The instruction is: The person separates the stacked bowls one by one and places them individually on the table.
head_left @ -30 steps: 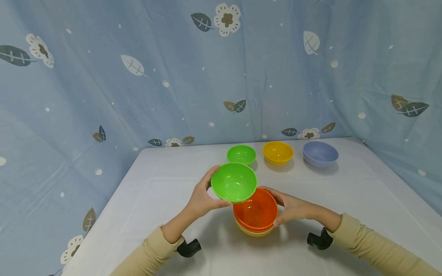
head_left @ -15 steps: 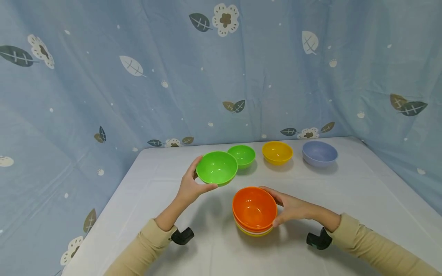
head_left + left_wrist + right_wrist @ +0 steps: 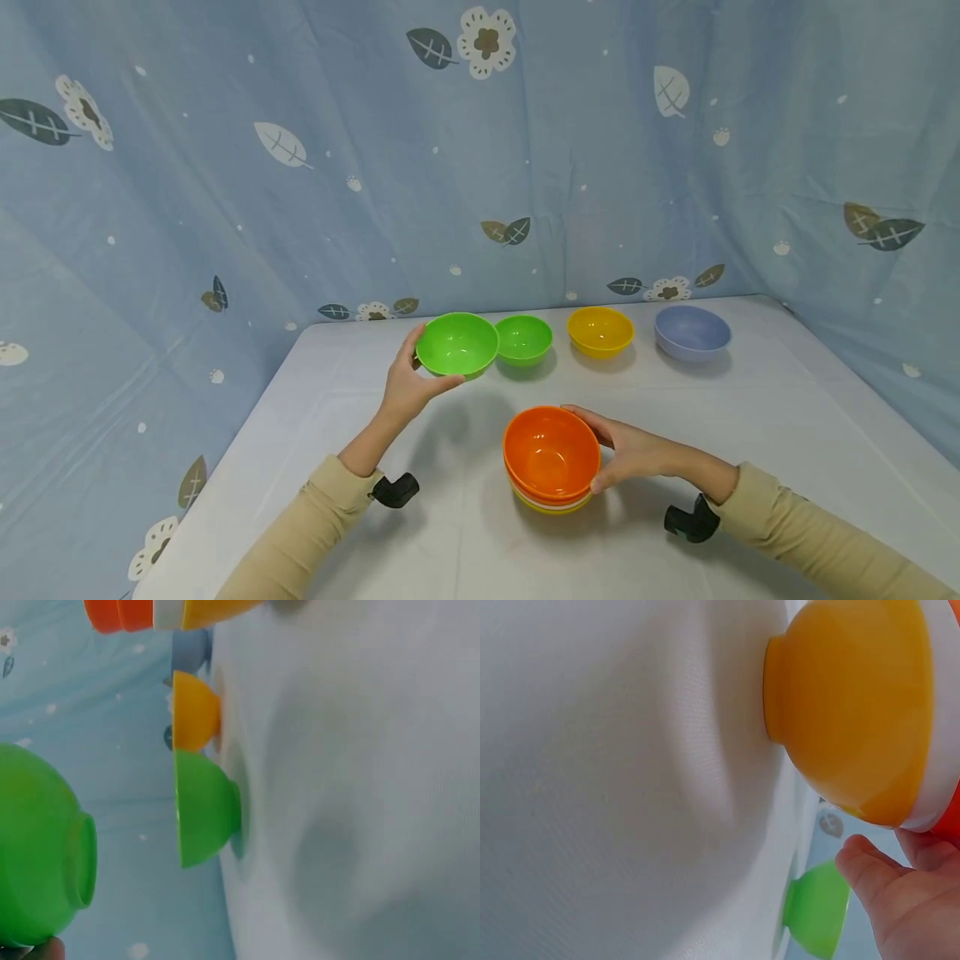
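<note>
My left hand (image 3: 405, 389) pinches a green bowl (image 3: 457, 346) by its side, thumb near the front rim. The bowl is raised over the tablecloth, and its foot ring shows in the left wrist view. My right hand (image 3: 637, 451) grips the right side of a stack of nested bowls, with an orange bowl (image 3: 551, 454) on top. Another orange bowl, a white bowl (image 3: 168, 613) and a yellow bowl (image 3: 847, 712) sit beneath it. The yellow bowl's base is right at the cloth.
Along the far edge of the white-covered table (image 3: 480, 542) stand a smaller green bowl (image 3: 525, 340), a yellow-orange bowl (image 3: 600, 332) and a periwinkle bowl (image 3: 692, 333). The held green bowl overlaps the smaller green one in the head view. A blue patterned curtain (image 3: 375, 208) hangs behind.
The left hand has carried the green bowl from over the orange one to the left and away, toward the back row. The right hand has stayed at the stack.
</note>
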The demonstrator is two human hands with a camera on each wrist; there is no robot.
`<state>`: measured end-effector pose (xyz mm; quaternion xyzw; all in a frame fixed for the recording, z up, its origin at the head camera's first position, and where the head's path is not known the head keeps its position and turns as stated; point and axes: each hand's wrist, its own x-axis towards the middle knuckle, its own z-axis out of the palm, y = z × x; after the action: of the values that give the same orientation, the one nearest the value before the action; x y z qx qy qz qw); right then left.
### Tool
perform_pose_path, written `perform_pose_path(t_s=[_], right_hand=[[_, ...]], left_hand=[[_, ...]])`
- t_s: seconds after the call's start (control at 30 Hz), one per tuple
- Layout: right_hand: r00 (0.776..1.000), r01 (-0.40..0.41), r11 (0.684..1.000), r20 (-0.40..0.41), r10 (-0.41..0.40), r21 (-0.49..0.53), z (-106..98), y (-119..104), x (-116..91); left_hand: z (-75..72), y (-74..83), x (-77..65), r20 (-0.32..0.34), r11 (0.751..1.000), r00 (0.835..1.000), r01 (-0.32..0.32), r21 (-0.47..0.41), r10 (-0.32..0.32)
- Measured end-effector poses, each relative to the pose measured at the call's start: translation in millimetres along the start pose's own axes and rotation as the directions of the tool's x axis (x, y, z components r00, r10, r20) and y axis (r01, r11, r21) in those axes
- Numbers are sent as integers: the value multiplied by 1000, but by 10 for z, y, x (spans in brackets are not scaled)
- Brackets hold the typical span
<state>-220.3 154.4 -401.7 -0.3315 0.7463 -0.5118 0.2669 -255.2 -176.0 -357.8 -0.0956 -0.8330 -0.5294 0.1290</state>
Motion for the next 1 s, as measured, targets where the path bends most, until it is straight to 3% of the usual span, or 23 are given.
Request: perform_pose_path(t_s=[0.3, 1.0], right_hand=[[1000, 0, 1000, 2, 0, 6, 2, 2, 1], [1000, 18, 1000, 7, -18, -10, -2, 16, -9]], left_hand=[[-51, -76, 82, -7, 994, 998, 54, -95, -55], [-99, -264, 357, -76, 991, 994, 71, -117, -80]])
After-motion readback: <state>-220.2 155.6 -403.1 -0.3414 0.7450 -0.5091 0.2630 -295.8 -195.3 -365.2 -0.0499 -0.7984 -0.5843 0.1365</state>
